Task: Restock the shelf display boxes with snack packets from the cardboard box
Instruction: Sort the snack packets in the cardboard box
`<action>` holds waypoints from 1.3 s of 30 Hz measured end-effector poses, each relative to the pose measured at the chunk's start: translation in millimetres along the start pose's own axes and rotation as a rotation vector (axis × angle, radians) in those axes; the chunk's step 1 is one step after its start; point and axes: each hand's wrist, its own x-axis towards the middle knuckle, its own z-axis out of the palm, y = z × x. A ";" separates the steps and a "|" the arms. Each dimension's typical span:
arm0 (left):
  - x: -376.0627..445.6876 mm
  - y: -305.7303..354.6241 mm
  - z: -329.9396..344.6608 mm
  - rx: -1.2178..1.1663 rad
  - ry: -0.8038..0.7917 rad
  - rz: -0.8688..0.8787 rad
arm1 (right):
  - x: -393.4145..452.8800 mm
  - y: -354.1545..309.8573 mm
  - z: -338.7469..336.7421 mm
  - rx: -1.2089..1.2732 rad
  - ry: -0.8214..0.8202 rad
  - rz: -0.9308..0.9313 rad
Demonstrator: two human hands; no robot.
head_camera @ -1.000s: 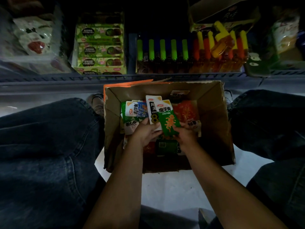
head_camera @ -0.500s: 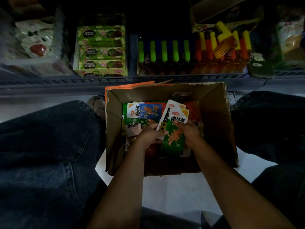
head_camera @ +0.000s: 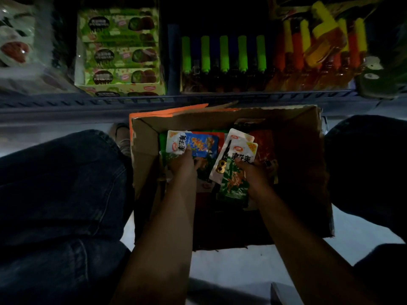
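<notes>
Over the cardboard box (head_camera: 308, 172), the left hand (head_camera: 184, 165) pinches a blue packet (head_camera: 198, 146) and the right hand (head_camera: 253, 176) grips green packets (head_camera: 234, 177) — best squared up before shelving.

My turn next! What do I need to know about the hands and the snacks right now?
Left hand: pinching the blue and white packet inside the cardboard box.
Right hand: holding a small stack of packets, green packet on top, over the box.
More packets, red and green, lie loose in the box, which sits on the floor between the knees, in front of the shelf.
Done: some packets gathered in hand.
Left: move them to the shelf display boxes; which one they belong in cannot be told.
</notes>
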 end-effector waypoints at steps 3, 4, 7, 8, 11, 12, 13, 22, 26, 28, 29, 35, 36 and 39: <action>4.1 -0.4 5.2 -0.059 -0.021 -0.005 | 4.8 -2.2 1.2 0.013 -0.004 0.006; 5.6 -1.5 5.2 -0.063 -0.044 -0.005 | 6.6 -2.4 1.6 0.011 -0.009 0.007; 8.7 0.4 4.4 -0.097 -0.052 -0.025 | 9.8 -1.8 2.3 0.020 -0.008 0.002; 12.3 1.7 3.8 -0.115 -0.024 -0.042 | 9.5 -1.9 2.4 0.022 -0.005 0.004; 18.0 4.5 2.3 -0.105 0.007 -0.023 | 9.2 0.0 1.1 0.025 -0.004 0.005; 16.8 3.8 3.0 -0.101 -0.015 0.001 | 8.4 -0.3 0.2 0.029 -0.008 -0.002; 15.6 1.7 3.6 -0.105 -0.037 0.020 | 6.9 -0.6 -0.8 0.033 -0.008 -0.010; -39.0 -10.7 -9.6 -0.133 -0.001 0.293 | -25.7 -22.9 -24.2 0.120 -0.080 -0.051; -70.9 -5.5 -26.0 0.034 0.044 0.541 | -60.9 -44.2 -46.7 0.150 -0.173 -0.107; -94.7 1.5 -32.6 0.048 0.036 0.544 | -79.4 -53.9 -53.9 0.158 -0.212 -0.146; -109.9 5.9 -35.9 0.039 0.036 0.552 | -89.4 -59.2 -58.2 0.164 -0.230 -0.172; -199.8 48.4 -51.5 -0.006 -0.260 0.629 | -152.5 -105.2 -88.0 0.168 -0.332 -0.297; -214.3 56.1 -52.9 0.023 -0.306 0.645 | -163.2 -113.2 -93.0 0.172 -0.365 -0.319; -252.4 75.3 -53.2 0.120 -0.392 0.674 | -193.1 -134.6 -106.8 0.178 -0.462 -0.393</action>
